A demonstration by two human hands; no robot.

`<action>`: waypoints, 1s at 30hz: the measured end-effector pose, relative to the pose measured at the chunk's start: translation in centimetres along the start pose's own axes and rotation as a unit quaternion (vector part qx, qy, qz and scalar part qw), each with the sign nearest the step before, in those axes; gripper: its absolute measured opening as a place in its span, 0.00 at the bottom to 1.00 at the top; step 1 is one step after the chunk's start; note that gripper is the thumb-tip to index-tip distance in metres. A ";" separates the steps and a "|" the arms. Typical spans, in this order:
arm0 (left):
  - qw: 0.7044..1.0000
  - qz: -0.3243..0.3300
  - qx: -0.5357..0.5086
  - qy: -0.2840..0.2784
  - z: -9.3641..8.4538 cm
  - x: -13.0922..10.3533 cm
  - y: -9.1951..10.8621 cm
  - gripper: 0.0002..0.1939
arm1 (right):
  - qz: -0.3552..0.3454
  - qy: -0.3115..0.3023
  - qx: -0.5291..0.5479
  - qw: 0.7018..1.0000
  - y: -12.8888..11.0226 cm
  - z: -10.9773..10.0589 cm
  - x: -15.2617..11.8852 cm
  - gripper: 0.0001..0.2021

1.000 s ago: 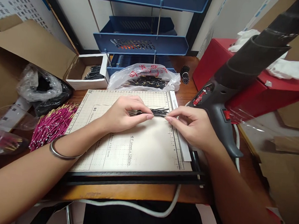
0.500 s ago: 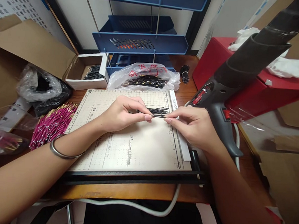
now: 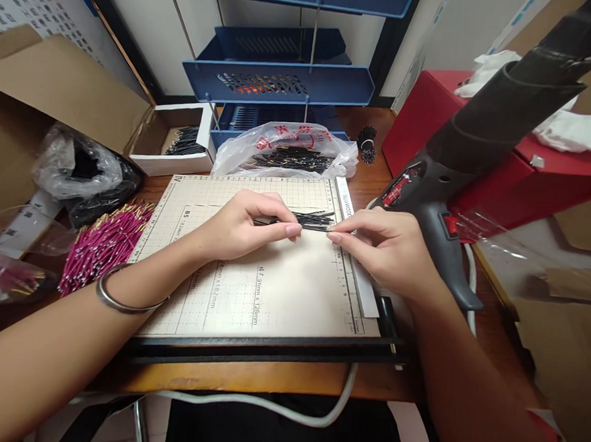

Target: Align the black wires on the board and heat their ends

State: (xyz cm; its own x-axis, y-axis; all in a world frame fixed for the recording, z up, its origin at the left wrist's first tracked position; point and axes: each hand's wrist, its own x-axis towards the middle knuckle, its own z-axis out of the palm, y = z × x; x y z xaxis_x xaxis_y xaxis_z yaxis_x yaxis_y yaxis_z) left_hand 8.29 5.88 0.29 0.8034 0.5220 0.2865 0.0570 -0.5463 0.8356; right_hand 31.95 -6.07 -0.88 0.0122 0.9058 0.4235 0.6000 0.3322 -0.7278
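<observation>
A small pile of thin black wires [image 3: 316, 218] lies on the cream cutting board [image 3: 291, 294], between my two hands. My left hand [image 3: 255, 226], thumb and fingers pinched together, holds the left part of a black wire in front of the pile. The right end of that wire is pinched by my right hand [image 3: 381, 246], beside the white strip [image 3: 360, 271] along the board's right side. Part of the pile is hidden behind my left fingers.
Magenta wires [image 3: 104, 246] lie left of the board. Behind it are a white box [image 3: 171, 167], a plastic bag [image 3: 285, 140] of black wires, a wire bundle [image 3: 367, 145] and a blue rack [image 3: 284, 83]. A dark heat-gun-like tool [image 3: 438, 223] and red box [image 3: 417, 115] stand right.
My right hand has shifted very slightly right, so the gap between my fingertips is a little wider. My left hand is almost where it was.
</observation>
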 end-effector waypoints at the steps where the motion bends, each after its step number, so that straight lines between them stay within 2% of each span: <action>1: 1.000 -0.001 -0.005 -0.004 -0.1 0.0 0.0 0.08 | 0.002 -0.005 0.003 1.000 -0.1 0.0 0.0 0.05; 7: 1.000 -0.017 0.020 0.006 0.0 -0.1 0.0 0.15 | 0.023 -0.016 0.024 0.999 0.1 0.1 0.1 0.05; 9: 0.998 -0.014 0.046 0.049 -0.1 0.1 -0.4 0.18 | 0.009 -0.003 0.018 1.000 0.7 0.3 0.5 0.04; 12: 0.987 -0.020 0.071 0.143 -0.5 1.3 -1.7 0.23 | -0.015 0.029 -0.031 0.999 2.1 0.7 2.0 0.03; 14: 0.981 -0.036 0.086 0.169 -0.9 2.5 -2.8 0.24 | 0.002 0.029 -0.047 0.998 3.2 1.1 3.5 0.03; 18: 0.977 -0.071 0.128 0.157 -1.7 5.0 -4.7 0.18 | 0.068 0.000 -0.019 0.998 5.0 2.0 6.3 0.02; 21: 0.975 -0.079 0.160 0.131 -1.9 6.2 -5.4 0.13 | 0.091 -0.012 0.002 0.996 6.0 2.5 7.2 0.02; 30: 0.971 -0.070 0.219 0.066 -1.9 5.7 -5.2 0.10 | 0.129 0.019 0.064 0.989 7.3 3.2 6.6 0.09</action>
State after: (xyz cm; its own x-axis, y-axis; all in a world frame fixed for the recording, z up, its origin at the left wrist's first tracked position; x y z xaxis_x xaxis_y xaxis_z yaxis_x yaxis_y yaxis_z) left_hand 11.40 12.96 -1.56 0.6883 0.6746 0.2668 0.4295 -0.6753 0.5996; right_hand 33.89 3.16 -5.14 0.1839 0.9549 0.2329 0.4662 0.1239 -0.8760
